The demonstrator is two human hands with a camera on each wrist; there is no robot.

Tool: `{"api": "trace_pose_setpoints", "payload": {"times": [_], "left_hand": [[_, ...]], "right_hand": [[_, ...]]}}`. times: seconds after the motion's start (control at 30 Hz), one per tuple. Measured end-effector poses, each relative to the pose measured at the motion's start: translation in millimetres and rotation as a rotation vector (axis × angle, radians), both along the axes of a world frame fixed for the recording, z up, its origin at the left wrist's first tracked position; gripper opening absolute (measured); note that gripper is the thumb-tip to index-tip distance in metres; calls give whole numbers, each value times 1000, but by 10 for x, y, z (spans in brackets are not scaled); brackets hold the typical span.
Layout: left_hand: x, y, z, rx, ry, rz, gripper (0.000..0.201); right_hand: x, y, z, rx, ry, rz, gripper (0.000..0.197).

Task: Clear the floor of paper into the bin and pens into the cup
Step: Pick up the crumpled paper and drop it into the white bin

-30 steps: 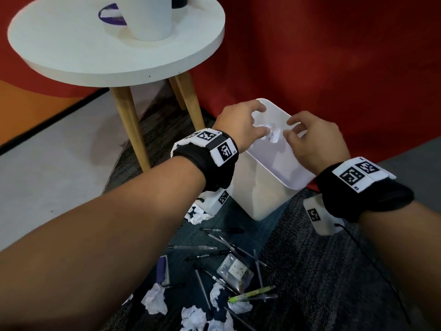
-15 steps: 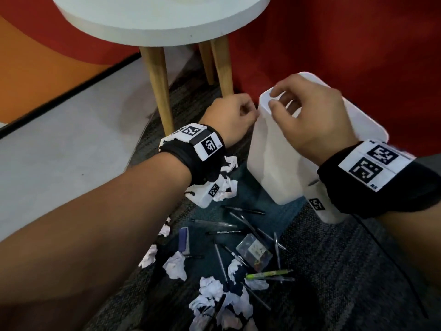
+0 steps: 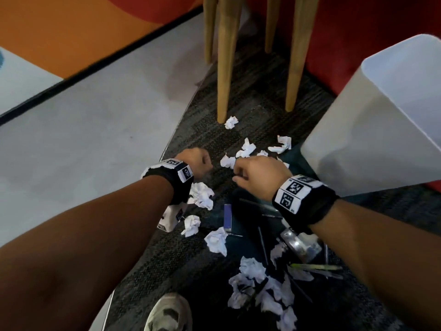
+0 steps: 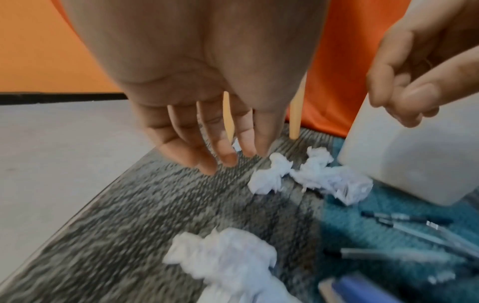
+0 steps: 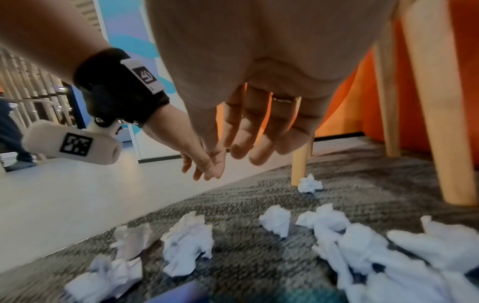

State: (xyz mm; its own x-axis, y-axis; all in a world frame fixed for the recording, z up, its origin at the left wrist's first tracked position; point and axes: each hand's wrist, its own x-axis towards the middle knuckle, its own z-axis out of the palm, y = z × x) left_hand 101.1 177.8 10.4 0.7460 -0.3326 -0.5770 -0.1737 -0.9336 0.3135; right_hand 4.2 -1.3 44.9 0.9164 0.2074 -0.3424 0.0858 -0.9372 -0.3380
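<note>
Though head blurs, wrists show hands empty.

Many crumpled white paper balls lie scattered over the grey carpet, from one ball at 12 o'clock beside a wooden leg down to a dense heap at 6 o'clock. The tall white plastic bin stands upright at 2 o'clock, its mouth open. Several dark slim pens and a yellow-green pen lie flat at 5 o'clock among the paper.
</note>
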Motion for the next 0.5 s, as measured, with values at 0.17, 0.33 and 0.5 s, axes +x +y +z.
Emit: {"api": "trace_pose_setpoints", "payload": {"times": [0.17, 0.33, 0.5], "left_hand": [[-66, 340, -375, 143, 72, -152, 43], [-151, 411, -662, 261, 192, -333, 78], [-252, 347, -799, 349, 231, -425, 90]], "right_hand": [[-60, 412, -385, 27, 190, 122, 21], [-305, 711, -648, -23, 289, 379, 37], [-616, 904, -883, -126, 268, 643, 72]]}}
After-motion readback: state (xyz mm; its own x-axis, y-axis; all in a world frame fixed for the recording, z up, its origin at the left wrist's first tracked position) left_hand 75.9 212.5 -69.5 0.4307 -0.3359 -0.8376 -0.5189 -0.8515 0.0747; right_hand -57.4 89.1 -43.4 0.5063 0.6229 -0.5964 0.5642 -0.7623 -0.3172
